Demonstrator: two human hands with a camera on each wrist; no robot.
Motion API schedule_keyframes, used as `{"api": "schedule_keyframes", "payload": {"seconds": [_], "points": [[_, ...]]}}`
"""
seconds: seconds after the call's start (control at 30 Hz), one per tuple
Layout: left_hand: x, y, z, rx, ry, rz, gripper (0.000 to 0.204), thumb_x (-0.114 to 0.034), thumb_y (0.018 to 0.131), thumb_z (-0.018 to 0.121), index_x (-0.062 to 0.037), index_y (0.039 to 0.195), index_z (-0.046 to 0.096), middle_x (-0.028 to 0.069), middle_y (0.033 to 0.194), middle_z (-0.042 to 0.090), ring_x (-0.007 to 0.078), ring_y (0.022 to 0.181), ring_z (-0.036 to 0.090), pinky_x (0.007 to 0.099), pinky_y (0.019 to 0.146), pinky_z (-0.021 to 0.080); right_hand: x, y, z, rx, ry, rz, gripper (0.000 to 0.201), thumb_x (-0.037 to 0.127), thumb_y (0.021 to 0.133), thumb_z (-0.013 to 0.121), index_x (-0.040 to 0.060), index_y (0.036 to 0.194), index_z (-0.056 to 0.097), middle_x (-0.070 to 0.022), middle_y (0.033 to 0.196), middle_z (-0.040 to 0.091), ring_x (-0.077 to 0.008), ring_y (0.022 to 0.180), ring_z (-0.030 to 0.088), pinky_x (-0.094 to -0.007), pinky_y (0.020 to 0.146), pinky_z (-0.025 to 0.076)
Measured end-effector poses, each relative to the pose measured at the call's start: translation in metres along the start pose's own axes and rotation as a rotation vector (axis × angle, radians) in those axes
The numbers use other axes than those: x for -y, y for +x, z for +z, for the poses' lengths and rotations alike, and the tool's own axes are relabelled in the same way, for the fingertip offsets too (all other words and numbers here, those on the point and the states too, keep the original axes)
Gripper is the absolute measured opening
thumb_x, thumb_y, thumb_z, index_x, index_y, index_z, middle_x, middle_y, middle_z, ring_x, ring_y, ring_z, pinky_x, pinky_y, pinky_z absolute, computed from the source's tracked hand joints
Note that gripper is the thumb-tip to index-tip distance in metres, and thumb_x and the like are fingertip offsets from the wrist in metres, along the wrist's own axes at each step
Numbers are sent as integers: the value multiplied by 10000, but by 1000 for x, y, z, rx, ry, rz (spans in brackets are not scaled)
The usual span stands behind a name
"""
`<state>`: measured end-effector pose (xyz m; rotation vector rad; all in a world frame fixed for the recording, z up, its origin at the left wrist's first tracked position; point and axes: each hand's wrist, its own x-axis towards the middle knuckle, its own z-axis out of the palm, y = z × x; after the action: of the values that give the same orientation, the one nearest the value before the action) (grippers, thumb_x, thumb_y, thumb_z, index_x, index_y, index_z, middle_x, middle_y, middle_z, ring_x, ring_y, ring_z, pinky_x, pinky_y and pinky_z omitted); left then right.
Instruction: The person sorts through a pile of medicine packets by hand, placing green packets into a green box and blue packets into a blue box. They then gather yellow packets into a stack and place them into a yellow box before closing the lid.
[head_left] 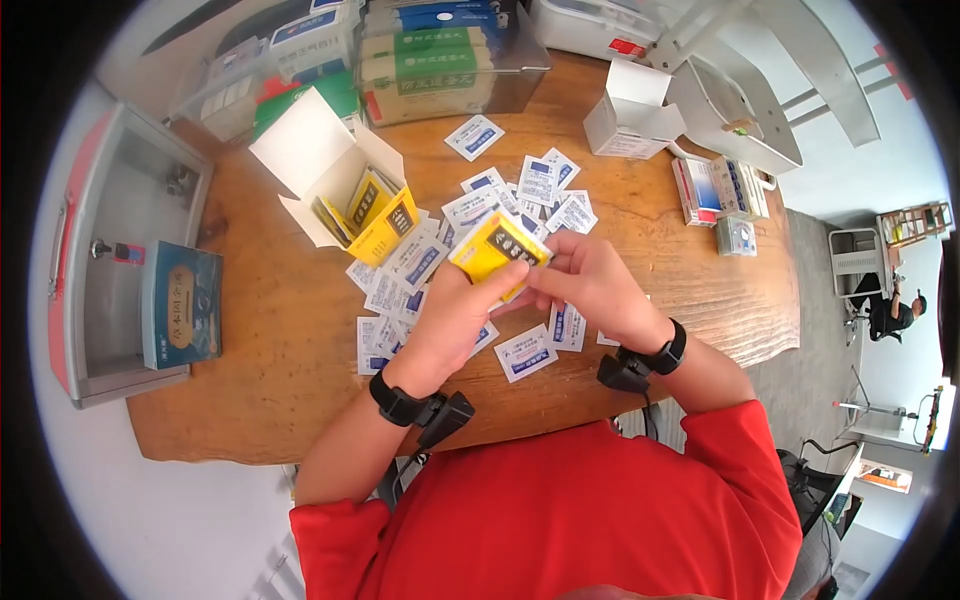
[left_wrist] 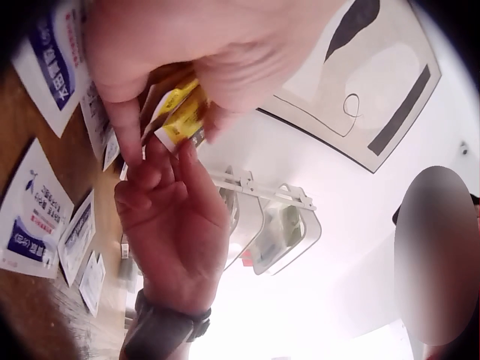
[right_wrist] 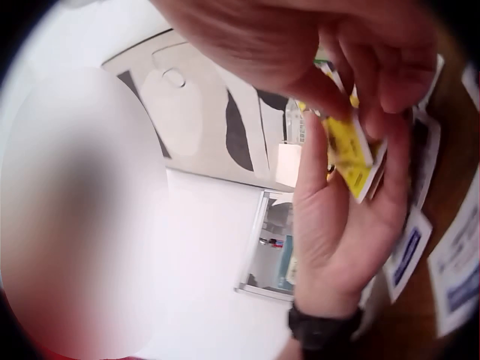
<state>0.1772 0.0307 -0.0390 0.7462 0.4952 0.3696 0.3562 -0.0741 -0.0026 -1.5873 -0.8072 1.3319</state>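
Yellow sachets (head_left: 488,256) with black-and-white lettering lie together in my left hand (head_left: 445,318), the thumb across their printed face. The right hand (head_left: 602,288) pinches at their right edge with thumb and fingers. In the right wrist view, more than one yellow sachet (right_wrist: 351,157) shows between the two hands. The left wrist view has the same sachets (left_wrist: 182,120) partly hidden behind the left fingers. White sachets with blue print (head_left: 415,258) are scattered on the table under and around both hands. Left of them, an open white-and-yellow box (head_left: 372,238) holds more yellow sachets.
A blue box (head_left: 183,305) stands by a grey-and-red cabinet (head_left: 90,250) at left. Clear bins with green-and-cream packs (head_left: 425,75) line the back. An open white box (head_left: 630,130), a white basket (head_left: 745,120) and small boxes (head_left: 695,190) sit at right.
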Motion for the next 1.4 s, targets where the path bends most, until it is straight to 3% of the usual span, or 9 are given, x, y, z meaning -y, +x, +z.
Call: {"api": "schedule_keyframes", "payload": {"seconds": [0.03, 0.1, 0.23, 0.3, 0.33, 0.43, 0.77, 0.93, 1.4], "points": [[2, 0, -1, 9, 77, -18, 377, -158, 1103, 646, -37, 1451, 570, 102, 1341, 702, 227, 1185, 727, 445, 990, 649, 11, -3, -1, 0, 0, 0, 249, 167, 1003, 775, -21, 1140, 686, -103, 918, 785, -175, 765, 740, -289, 656, 560], [2, 1, -2, 14, 24, -52, 390, -72, 1060, 683, -36, 1437, 589, 91, 1334, 703, 216, 1166, 733, 407, 929, 672, 30, -9, -5, 22, -720, -21, 279, 184, 956, 814, -1, 1137, 708, -110, 867, 774, -228, 746, 745, -335, 677, 571], [-3, -3, 2, 7, 171, -97, 405, -88, 1059, 679, -38, 1451, 588, 83, 1326, 700, 206, 1167, 728, 377, 880, 684, 34, -4, -23, -131, -835, -196, 362, 202, 910, 845, 4, 1185, 720, -159, 970, 768, -285, 819, 754, -367, 723, 585], [-3, -3, 3, 23, 224, -104, 414, -78, 1053, 677, -35, 1454, 586, 81, 1327, 695, 196, 1166, 725, 365, 867, 687, 43, -5, -22, -183, -764, -527, 467, 197, 889, 855, 3, 1287, 704, -205, 1143, 743, -324, 996, 748, -385, 824, 592], [0, -3, 4, 44, 285, -54, 439, -55, 1044, 674, -31, 1470, 571, 77, 1323, 690, 188, 1161, 720, 361, 874, 684, 44, -3, -22, -126, -795, -682, 521, 153, 882, 839, 6, 1355, 677, -229, 1267, 697, -372, 1146, 700, -429, 933, 579], [9, -2, -1, 55, 351, -13, 496, 9, 1007, 687, -17, 1478, 532, 77, 1294, 676, 162, 1135, 707, 353, 889, 673, 37, 0, -8, -17, -878, -855, 538, 115, 888, 810, 0, 1389, 651, -223, 1265, 696, -407, 1163, 677, -465, 990, 560], [7, -3, 1, 23, 790, 132, 486, -35, 946, 767, 7, 1374, 541, 107, 1204, 685, 155, 1076, 692, 322, 905, 573, 41, -19, -1, 65, -915, -569, 475, 76, 892, 777, -18, 1335, 634, -238, 1099, 732, -448, 998, 713, -506, 856, 574], [12, -5, -2, 103, 807, 139, 374, -55, 931, 788, -10, 1222, 557, 95, 1124, 674, 164, 1072, 673, 342, 960, 542, 34, -25, -7, 84, -873, -557, 397, 93, 862, 815, 4, 1214, 656, -206, 1037, 729, -434, 966, 715, -499, 814, 567], [-1, -7, 3, 165, 869, 55, 357, -25, 908, 781, -38, 1182, 552, 58, 1057, 643, 123, 990, 635, 300, 865, 525, -13, -19, -9, -13, -533, -676, 387, 30, 786, 855, 36, 1144, 708, -152, 1008, 714, -396, 929, 689, -468, 803, 561]]}}
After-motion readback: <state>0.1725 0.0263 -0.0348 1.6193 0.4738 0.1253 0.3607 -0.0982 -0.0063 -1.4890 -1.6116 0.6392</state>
